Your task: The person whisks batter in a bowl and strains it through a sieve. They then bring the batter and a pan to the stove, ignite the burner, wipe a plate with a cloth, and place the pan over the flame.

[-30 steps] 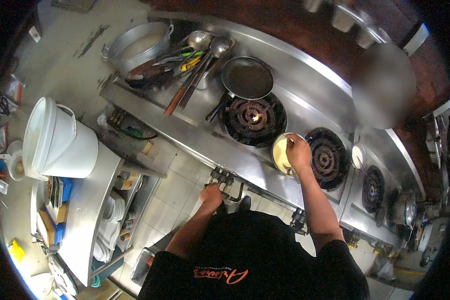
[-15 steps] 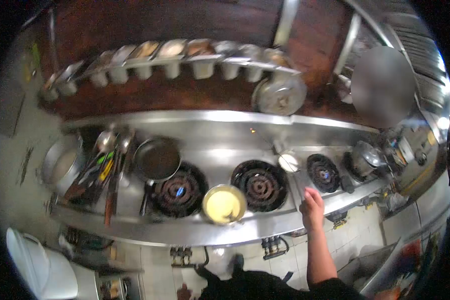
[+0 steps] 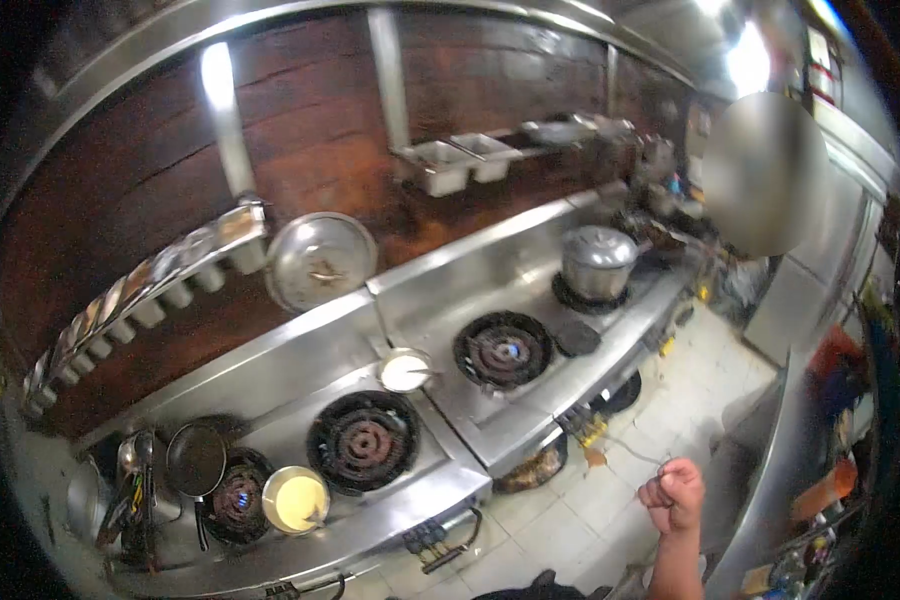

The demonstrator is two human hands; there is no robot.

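My right hand (image 3: 673,492) is closed in a fist at the lower right, over the tiled floor and away from the stove's front edge. A thin, wire-like stick (image 3: 635,452) juts from its fingers toward the stove; its far end is hard to make out. My left hand is out of view. On the stove, a pot of yellow liquid (image 3: 298,498) with a utensil in it stands at the front. A small bowl of white stuff (image 3: 405,372) sits farther back, between two burners. Blue flame shows at the left burner (image 3: 238,497) and the right burner (image 3: 510,350).
A dark frying pan (image 3: 197,458) and several utensils (image 3: 135,490) lie at the left. A lidded pot (image 3: 597,262) stands at the far right of the stove. A large lid (image 3: 322,262) leans on the wall beside a rack of containers (image 3: 160,285). A person (image 3: 767,175) is at the back right.
The view has swung to the right, so the stove appears shifted left. My right hand has moved from the stove's edge to over the floor. The small glow earlier near the stick's tip no longer shows.
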